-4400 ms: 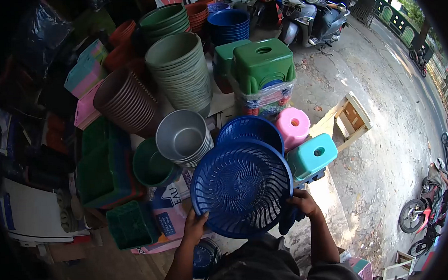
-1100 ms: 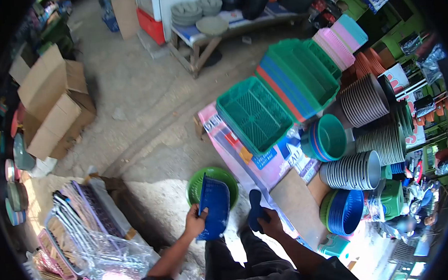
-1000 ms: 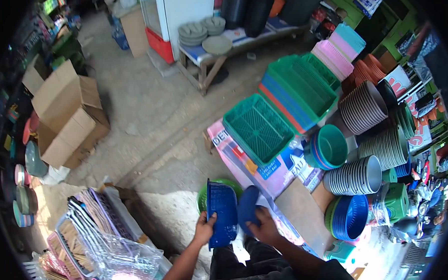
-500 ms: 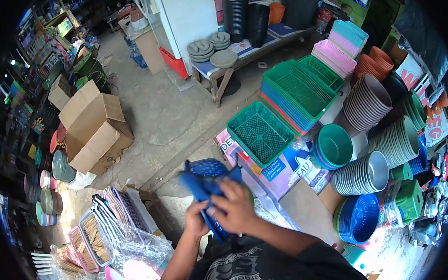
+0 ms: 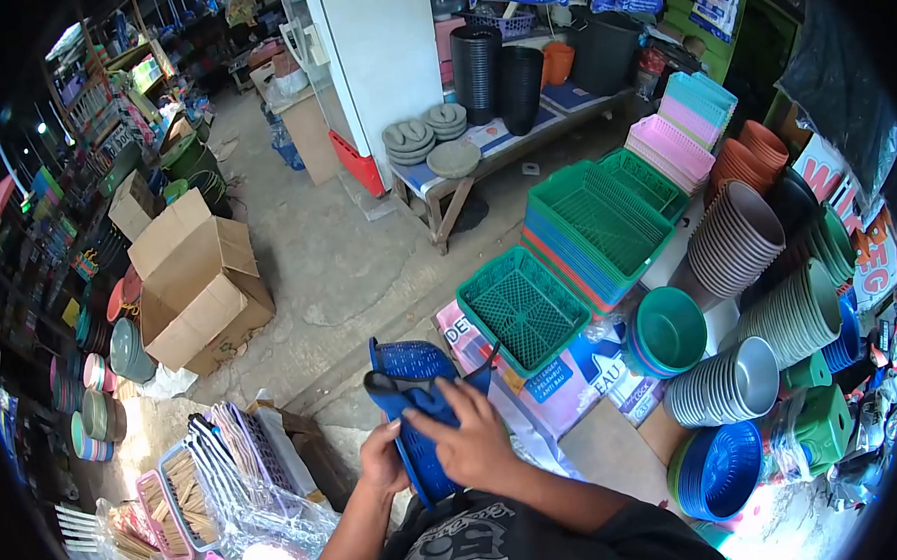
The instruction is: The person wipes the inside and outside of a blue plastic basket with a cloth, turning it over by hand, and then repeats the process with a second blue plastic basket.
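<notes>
A blue perforated plastic basket point(image 5: 418, 359) is held tilted in front of my body. A darker blue cloth point(image 5: 401, 390) lies bunched across it. My left hand point(image 5: 382, 461) is closed on the basket's near left side, thumb up along the edge. Over the cloth is my right hand point(image 5: 467, 434), its fingers stretched and apart, with the fingertips touching the fabric. Part of the basket is hidden behind the cloth and my right hand.
A green basket point(image 5: 523, 309) stands ahead on the right, beside stacked green crates point(image 5: 601, 218). Stacked buckets point(image 5: 723, 378) line the right side. An open cardboard box point(image 5: 203, 281) sits on the floor at left. Clothes pegs and brushes in plastic wrap point(image 5: 268, 503) lie at lower left.
The camera view has tilted up slightly. The cloth has shifted and bunched lower, showing more of the basket. My right hand has moved a little over the cloth; my left hand keeps its grip.
</notes>
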`<state>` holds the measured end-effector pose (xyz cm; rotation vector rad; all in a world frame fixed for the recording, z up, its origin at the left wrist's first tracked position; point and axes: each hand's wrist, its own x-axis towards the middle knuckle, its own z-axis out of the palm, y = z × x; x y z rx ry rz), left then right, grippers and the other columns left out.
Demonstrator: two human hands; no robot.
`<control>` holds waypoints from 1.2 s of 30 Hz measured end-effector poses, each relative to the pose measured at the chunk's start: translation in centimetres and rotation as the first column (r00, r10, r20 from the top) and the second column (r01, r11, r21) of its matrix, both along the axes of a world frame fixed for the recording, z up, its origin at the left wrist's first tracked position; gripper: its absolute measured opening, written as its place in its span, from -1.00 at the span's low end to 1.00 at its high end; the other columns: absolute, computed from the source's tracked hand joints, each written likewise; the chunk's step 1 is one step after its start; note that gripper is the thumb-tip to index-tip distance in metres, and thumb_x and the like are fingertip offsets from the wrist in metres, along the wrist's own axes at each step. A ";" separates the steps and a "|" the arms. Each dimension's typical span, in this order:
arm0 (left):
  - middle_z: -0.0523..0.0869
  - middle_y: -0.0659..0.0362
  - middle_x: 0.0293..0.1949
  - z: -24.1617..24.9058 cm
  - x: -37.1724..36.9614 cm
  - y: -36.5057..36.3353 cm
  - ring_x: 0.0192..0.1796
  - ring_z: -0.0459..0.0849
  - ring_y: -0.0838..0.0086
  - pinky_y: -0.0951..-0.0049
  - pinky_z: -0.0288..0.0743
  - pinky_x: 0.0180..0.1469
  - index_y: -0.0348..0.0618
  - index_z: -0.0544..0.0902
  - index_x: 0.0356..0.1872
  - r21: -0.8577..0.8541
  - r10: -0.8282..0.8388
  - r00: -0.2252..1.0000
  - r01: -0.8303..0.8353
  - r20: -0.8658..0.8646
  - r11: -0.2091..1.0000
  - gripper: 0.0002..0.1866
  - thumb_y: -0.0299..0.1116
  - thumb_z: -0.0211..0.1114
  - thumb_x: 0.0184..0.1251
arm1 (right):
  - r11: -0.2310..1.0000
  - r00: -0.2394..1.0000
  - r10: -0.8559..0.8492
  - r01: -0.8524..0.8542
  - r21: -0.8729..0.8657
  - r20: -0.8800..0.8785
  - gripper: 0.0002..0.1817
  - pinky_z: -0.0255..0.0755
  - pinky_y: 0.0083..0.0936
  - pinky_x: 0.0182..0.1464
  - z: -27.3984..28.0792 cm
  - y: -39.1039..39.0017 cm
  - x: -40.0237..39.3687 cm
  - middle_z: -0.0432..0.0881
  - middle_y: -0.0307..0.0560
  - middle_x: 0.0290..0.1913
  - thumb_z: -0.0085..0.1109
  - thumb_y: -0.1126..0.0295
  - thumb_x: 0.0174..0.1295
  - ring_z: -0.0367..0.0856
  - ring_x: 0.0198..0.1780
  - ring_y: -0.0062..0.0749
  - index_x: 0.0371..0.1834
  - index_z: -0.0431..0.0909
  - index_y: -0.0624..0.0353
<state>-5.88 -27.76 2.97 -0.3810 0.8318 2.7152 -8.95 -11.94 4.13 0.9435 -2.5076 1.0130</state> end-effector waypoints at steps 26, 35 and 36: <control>0.51 -0.09 0.20 -5.6 0.5 3.1 0.25 0.48 0.09 0.06 0.28 0.34 -0.25 0.32 0.32 -0.197 -0.307 0.949 0.287 -0.078 0.937 -0.15 0.31 0.01 0.26 | 0.877 0.917 -0.256 0.354 -0.326 0.307 -0.65 0.36 -0.13 0.10 -4.6 5.2 0.1 0.47 0.17 0.11 0.30 0.21 0.08 0.49 0.08 0.08 -0.05 0.67 -0.01; 0.55 -0.04 0.15 -3.8 0.3 3.2 0.14 0.58 0.16 0.13 0.41 0.25 -0.22 0.36 0.26 -0.095 -0.254 0.965 0.248 -0.063 0.964 -0.24 0.20 0.14 0.25 | 0.963 0.988 -0.152 0.140 -0.230 -0.032 -0.71 0.42 -0.20 -0.04 -2.1 6.0 3.3 0.51 0.11 -0.07 0.28 0.27 0.07 0.52 -0.08 0.04 -0.11 0.66 0.06; 0.55 -0.04 0.15 -4.5 0.9 3.0 0.14 0.58 0.16 0.13 0.41 0.25 -0.22 0.36 0.26 -0.100 -0.250 0.966 0.243 -0.060 0.965 -0.24 0.20 0.14 0.25 | 0.932 0.975 -0.219 0.217 -0.290 0.025 -0.71 0.42 -0.19 -0.04 -2.9 6.3 2.6 0.51 0.11 -0.07 0.29 0.27 0.07 0.52 -0.08 0.04 -0.12 0.66 0.06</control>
